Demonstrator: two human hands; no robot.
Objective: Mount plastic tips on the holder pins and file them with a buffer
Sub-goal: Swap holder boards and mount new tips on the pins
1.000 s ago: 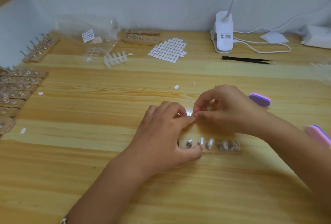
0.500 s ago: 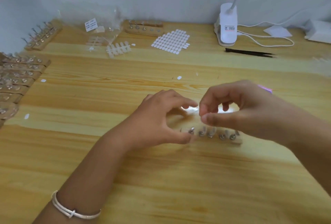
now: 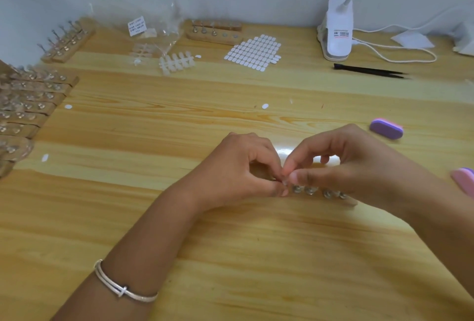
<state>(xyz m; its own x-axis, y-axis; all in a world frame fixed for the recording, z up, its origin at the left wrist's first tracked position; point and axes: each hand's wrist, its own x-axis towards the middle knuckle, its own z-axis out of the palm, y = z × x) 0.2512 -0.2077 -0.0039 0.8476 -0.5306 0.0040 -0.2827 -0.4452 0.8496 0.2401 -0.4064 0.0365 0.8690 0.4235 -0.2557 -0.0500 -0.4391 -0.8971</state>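
A small wooden holder point(image 3: 349, 201) with a row of metal pins point(image 3: 309, 190) lies on the table, mostly hidden under my hands. My left hand point(image 3: 238, 172) and my right hand point(image 3: 341, 164) meet above its left end. Their fingertips pinch a small clear plastic tip point(image 3: 284, 180) over the leftmost pin. A purple buffer point(image 3: 386, 129) lies on the table to the right. A pink buffer point(image 3: 464, 180) lies at the right edge.
Rows of wooden pin holders point(image 3: 28, 105) fill the left edge. At the back lie a strip of tips point(image 3: 177, 63), a plastic bag point(image 3: 151, 31), a sheet of adhesive tabs point(image 3: 254, 52), another holder point(image 3: 214, 34), a clip lamp point(image 3: 338, 31) and black tweezers point(image 3: 369, 71).
My hands rose off the holder, then came together above its left end. The fingertips now pinch the tip over the leftmost pin. The camera has tilted, so the table looks shifted.
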